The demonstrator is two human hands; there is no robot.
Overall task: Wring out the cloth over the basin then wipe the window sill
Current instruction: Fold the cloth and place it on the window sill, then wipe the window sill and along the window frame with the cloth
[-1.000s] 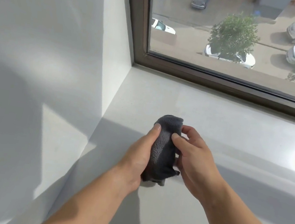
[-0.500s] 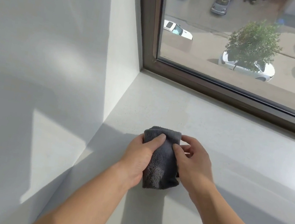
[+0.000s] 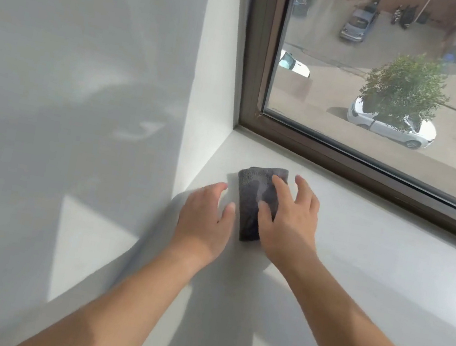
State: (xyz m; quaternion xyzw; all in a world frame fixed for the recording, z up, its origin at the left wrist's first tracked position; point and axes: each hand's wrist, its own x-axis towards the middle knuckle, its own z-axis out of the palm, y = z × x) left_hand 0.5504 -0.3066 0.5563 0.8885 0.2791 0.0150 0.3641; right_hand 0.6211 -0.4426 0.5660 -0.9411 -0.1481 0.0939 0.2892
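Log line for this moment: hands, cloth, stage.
stage: wiping sill | cloth: folded, flat on window sill near left corner | right hand: fingers spread, pressing cloth | left hand: fingers relaxed, beside cloth

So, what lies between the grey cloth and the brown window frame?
Nothing: in the head view only a bare strip of pale sill separates the cloth from the window frame.

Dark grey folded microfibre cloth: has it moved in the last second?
Yes. The dark grey folded cloth now lies flat on the white window sill, closer to the corner of the brown window frame than before.
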